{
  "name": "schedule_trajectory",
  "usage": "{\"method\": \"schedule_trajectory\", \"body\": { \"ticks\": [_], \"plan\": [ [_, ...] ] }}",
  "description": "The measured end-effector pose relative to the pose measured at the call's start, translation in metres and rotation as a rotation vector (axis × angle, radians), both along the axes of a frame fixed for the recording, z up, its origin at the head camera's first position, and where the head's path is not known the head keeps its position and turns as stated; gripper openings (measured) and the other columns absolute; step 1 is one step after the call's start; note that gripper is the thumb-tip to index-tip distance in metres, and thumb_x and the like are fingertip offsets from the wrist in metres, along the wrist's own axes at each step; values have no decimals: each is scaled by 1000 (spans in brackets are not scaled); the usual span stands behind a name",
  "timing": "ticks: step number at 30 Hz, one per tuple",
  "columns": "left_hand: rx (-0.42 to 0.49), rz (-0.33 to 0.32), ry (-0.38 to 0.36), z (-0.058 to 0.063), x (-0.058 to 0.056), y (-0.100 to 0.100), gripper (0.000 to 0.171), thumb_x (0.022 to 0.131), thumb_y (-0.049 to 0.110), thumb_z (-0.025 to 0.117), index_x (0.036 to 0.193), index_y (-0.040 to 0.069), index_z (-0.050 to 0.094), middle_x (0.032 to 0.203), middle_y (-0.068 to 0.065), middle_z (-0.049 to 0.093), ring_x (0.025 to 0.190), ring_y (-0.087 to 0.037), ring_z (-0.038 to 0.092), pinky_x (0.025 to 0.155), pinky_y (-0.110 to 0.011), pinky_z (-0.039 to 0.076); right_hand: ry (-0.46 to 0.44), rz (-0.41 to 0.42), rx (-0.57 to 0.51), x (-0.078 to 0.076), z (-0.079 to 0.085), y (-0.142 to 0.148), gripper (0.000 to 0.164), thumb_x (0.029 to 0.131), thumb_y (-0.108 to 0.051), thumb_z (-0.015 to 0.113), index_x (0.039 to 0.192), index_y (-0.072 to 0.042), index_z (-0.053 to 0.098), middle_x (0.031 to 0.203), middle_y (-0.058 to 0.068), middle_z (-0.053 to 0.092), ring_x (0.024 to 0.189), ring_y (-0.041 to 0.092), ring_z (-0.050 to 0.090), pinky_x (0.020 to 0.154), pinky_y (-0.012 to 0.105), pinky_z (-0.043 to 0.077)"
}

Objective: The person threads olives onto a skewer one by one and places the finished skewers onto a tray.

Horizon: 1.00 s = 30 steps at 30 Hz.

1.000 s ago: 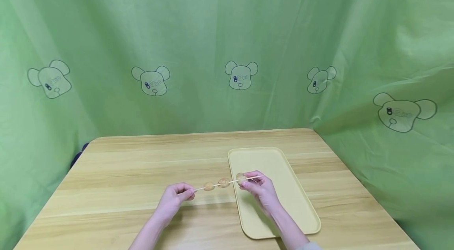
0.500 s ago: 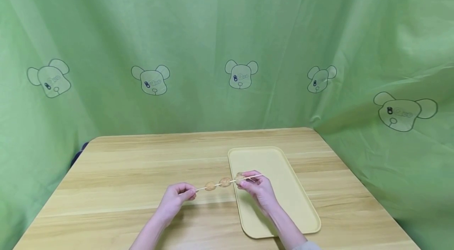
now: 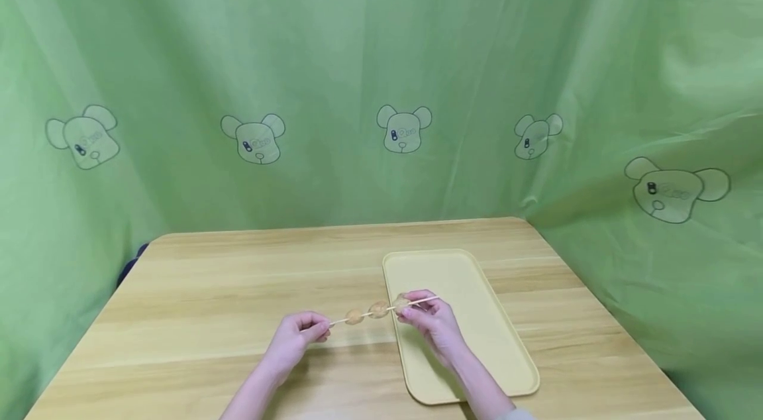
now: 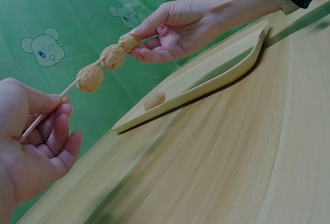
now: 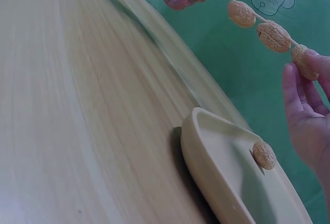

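In the head view, my left hand (image 3: 297, 339) pinches one end of a thin wooden skewer (image 4: 69, 88) between thumb and fingers. Three wrinkled tan balls are threaded on it: an end ball (image 4: 90, 78) nearer my left hand, a middle ball (image 4: 112, 57), and a third ball (image 5: 304, 62). My right hand (image 3: 434, 325) grips that third ball, and the skewer's far end passes beyond it across the fingers. The skewer is held above the table, its right part over the yellow tray (image 3: 477, 340). A loose tan ball (image 5: 264, 155) lies on the tray, hidden in the head view.
The rectangular tray with a low raised rim lies on the right half of the wooden table (image 3: 238, 281). A green curtain (image 3: 334, 89) with bear-head prints hangs behind the table and along both sides.
My right hand has moved slightly left with the third ball, and the gap to the middle ball has narrowed. My left hand stays almost in place.
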State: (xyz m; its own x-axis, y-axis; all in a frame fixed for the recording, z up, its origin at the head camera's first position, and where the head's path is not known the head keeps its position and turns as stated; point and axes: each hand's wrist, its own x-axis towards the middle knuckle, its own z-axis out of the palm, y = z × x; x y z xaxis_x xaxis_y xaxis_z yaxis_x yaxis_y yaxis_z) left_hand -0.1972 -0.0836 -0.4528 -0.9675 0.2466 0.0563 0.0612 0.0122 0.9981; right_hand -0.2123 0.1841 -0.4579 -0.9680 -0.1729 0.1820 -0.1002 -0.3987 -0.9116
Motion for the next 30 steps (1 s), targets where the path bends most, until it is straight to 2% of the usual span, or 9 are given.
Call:
{"method": "schedule_trajectory", "body": {
  "ticks": [7, 14, 18, 21, 25, 30],
  "plan": [
    [-14, 22, -16, -4, -2, -4, 23, 88, 4, 58, 96, -17, 59, 77, -5, 61, 74, -16, 58, 73, -26, 51, 12, 21, 26, 0, -1, 1, 28, 82, 12, 55, 109, 15, 49, 95, 8, 62, 82, 14, 62, 77, 26, 52],
    [-20, 55, -29, -4, -2, -12, 25, 88, 5, 58, 98, -18, 58, 78, -4, 61, 72, -12, 57, 73, -25, 50, -24, -23, -11, -4, 0, 9, 28, 81, 13, 55, 108, 8, 53, 100, 13, 63, 85, 16, 64, 76, 27, 53],
    [-31, 61, -29, -5, -2, -17, 26, 88, 6, 59, 98, -18, 58, 78, -4, 61, 73, -13, 57, 73, -25, 50, -37, -78, 59, -8, 1, 16, 34, 81, 11, 57, 114, 15, 49, 97, 10, 64, 86, 17, 64, 77, 28, 53],
    [-30, 65, -33, -6, -2, -20, 27, 87, 6, 59, 98, -18, 58, 79, -7, 61, 74, -14, 57, 73, -25, 50, -55, -151, 122, -11, 3, 23, 39, 81, 10, 59, 116, 20, 45, 95, 8, 64, 85, 17, 64, 77, 28, 53],
    [-30, 87, -36, -9, -2, -24, 25, 86, 6, 59, 97, -17, 59, 80, -9, 61, 75, -17, 58, 73, -25, 50, -85, -235, 198, -15, 7, 36, 40, 82, 8, 60, 118, 19, 46, 96, 8, 65, 85, 15, 63, 78, 29, 53],
    [-37, 106, -33, -9, -1, -29, 23, 86, 4, 59, 97, -16, 59, 80, -9, 61, 76, -19, 58, 73, -25, 50, -97, -264, 271, -24, 6, 55, 43, 84, 4, 60, 122, 17, 44, 100, 10, 64, 88, 13, 63, 80, 29, 52]
  ]
}}
